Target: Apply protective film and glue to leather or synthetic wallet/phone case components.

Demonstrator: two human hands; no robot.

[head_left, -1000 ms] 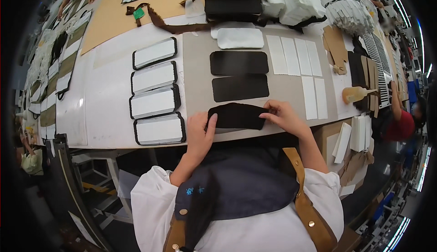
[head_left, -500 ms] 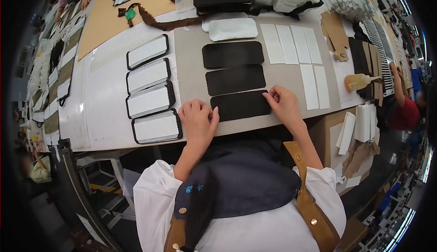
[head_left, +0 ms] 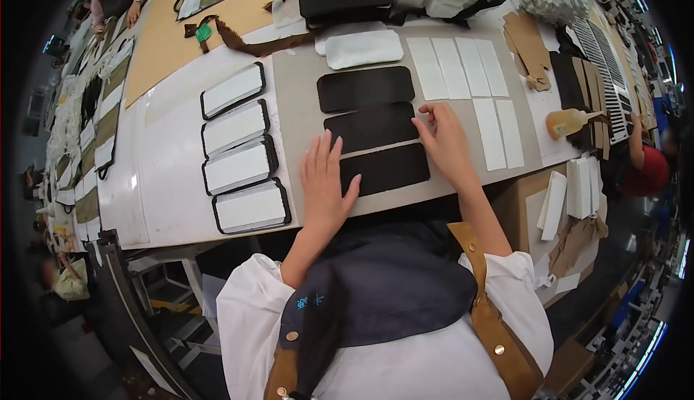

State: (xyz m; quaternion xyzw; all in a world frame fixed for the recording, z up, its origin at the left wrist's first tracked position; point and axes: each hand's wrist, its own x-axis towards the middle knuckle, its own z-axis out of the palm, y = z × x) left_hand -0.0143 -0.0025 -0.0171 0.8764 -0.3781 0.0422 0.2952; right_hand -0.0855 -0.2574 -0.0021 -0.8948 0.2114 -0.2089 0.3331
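with the left hand (head_left: pixel 324 183) spread open and the right hand's (head_left: pixel 444 141) thumb and fingers parted, the nearer black pads (head_left: pixel 390 168) lying between them, a light, flat touch should keep edges even.

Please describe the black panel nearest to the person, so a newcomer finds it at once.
On the white table, find the grey board. Three black panels form a column there; the wanted panel is beside the left hand. Unlike the other two, it lies closest to the table's front edge.
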